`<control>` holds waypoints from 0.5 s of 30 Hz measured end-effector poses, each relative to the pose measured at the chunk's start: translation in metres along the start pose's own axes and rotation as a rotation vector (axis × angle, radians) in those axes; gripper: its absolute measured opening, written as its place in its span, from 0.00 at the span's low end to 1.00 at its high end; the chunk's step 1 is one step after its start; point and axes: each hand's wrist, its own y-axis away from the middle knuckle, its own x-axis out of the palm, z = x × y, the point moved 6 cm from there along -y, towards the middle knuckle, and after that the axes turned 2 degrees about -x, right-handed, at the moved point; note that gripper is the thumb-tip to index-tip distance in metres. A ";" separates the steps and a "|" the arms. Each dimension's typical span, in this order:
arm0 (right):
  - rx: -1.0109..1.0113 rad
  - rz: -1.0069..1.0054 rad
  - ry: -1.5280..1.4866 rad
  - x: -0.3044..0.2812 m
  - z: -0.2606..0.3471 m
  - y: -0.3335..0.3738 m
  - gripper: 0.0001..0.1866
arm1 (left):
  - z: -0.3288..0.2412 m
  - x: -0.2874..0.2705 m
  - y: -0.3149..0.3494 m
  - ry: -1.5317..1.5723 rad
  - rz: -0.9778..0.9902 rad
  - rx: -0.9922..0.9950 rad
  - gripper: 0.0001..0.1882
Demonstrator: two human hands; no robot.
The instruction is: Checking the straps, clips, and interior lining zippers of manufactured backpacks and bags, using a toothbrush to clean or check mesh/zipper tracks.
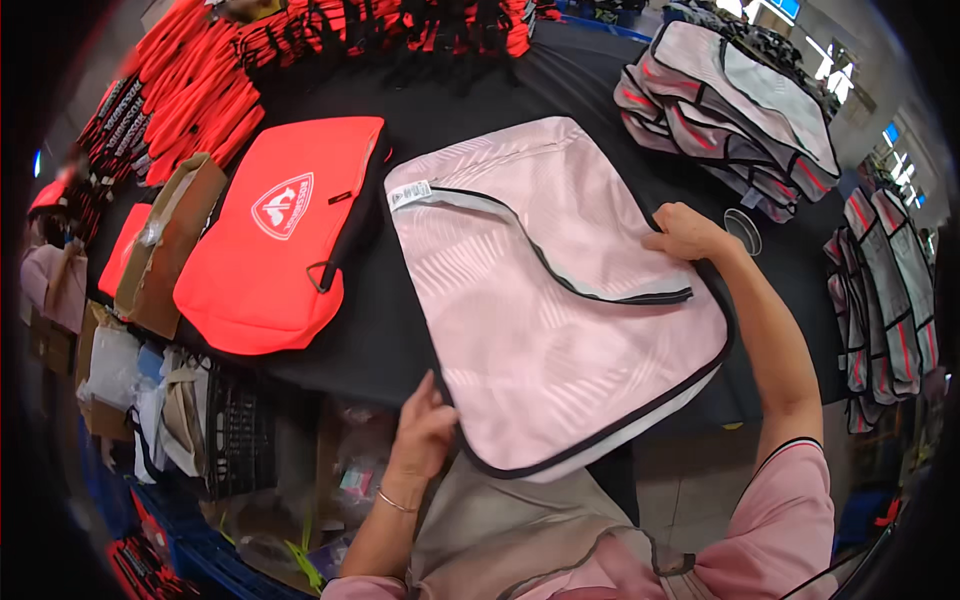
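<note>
A pale pink fabric bag panel [540, 360] with black edge binding lies in front of me, its lower end reaching over the table edge towards my lap. A grey strip [530, 245] with a dark edge curves across it, and a small white label [410, 194] sits at its upper left. My right hand [690, 232] pinches the panel's right edge, thumb on the pink face and fingers curled. Beside the lower left edge is my left hand [424, 430], its fingers apart and loosely bent. Whether it touches the panel I cannot tell.
A bright red bag [270, 240] with a white emblem lies left on the black table [570, 85]. Cardboard boxes [170, 250] stand beyond it. Red pieces [200, 90] are piled far left. Grey-pink panels are stacked [720, 100] far right, with more [885, 290] nearer. A ring [743, 232] lies by my right wrist.
</note>
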 end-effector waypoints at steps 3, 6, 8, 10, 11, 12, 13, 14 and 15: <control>0.123 -0.391 -0.014 -0.003 -0.008 0.009 0.18 | 0.023 0.045 0.025 -0.407 0.177 -0.130 0.47; 0.153 -0.483 0.127 -0.025 0.019 0.025 0.18 | 0.055 0.069 0.045 -0.384 0.173 -0.028 0.45; 0.083 -0.494 0.192 -0.051 0.036 0.040 0.19 | 0.066 0.076 0.059 -0.435 0.185 -0.043 0.45; -0.071 -0.406 0.282 -0.073 0.065 0.027 0.20 | 0.076 0.069 0.073 -0.482 0.172 -0.099 0.46; -0.246 -0.575 0.305 -0.089 0.092 0.025 0.19 | 0.081 0.053 0.084 -0.453 0.229 -0.087 0.46; -0.382 -0.618 0.353 -0.104 0.114 0.017 0.19 | 0.086 0.042 0.090 -0.415 0.291 -0.078 0.47; -0.450 -0.645 0.378 -0.115 0.138 0.016 0.19 | 0.074 0.066 0.089 -0.196 0.338 0.022 0.35; -0.380 -0.472 0.483 -0.128 0.160 0.001 0.16 | 0.079 0.077 0.082 -0.204 0.375 -0.019 0.35; -0.459 -0.572 0.488 -0.136 0.170 -0.012 0.15 | 0.088 0.084 0.075 -0.081 0.342 -0.124 0.31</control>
